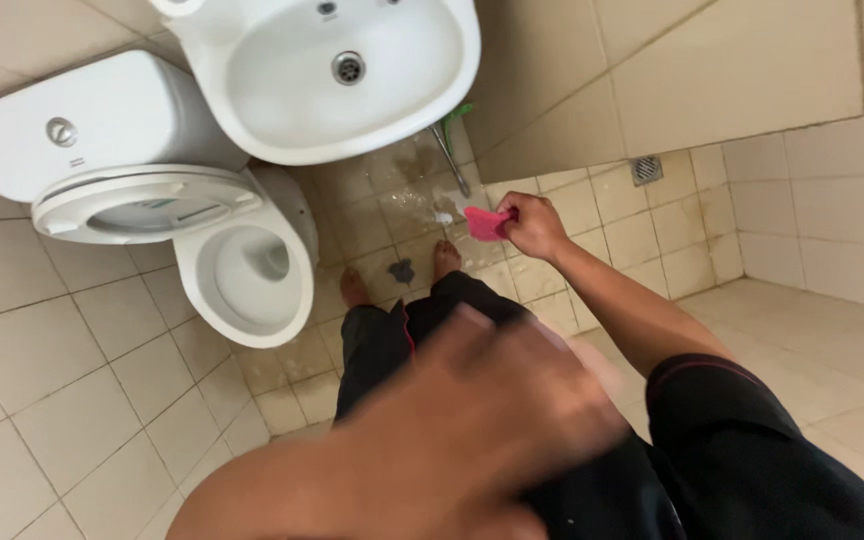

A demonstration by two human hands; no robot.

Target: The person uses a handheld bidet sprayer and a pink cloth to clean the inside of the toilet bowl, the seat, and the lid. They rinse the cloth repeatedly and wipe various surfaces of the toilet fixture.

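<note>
Head view looks straight down in a tiled bathroom. Nearest the lens, left hand (pixel 472 410) fills lower centre, blurred; fingers look spread and nothing shows in it, though the blur leaves the palm unclear. Just past it, dark trousers (pixel 392 340) and two bare feet (pixel 447 258) on the wet floor (pixel 392 215). Right arm reaches out from a dark sleeve (pixel 742 430) at lower right; right hand (pixel 535 225) is closed around a pink tool (pixel 487 222), gripping it at one end, with the pink end pointing left. The tool sits over the wet tiles just right of the feet and below the sink (pixel 332 75). A metal handle with a green tip (pixel 449 150) leans by the wall under the sink, near the tool but apart. Left of the feet, white toilet (pixel 242 275), seat and lid up against the cistern (pixel 102 115). Floor drain (pixel 646 169) at the far wall, well apart from the hand.
</note>
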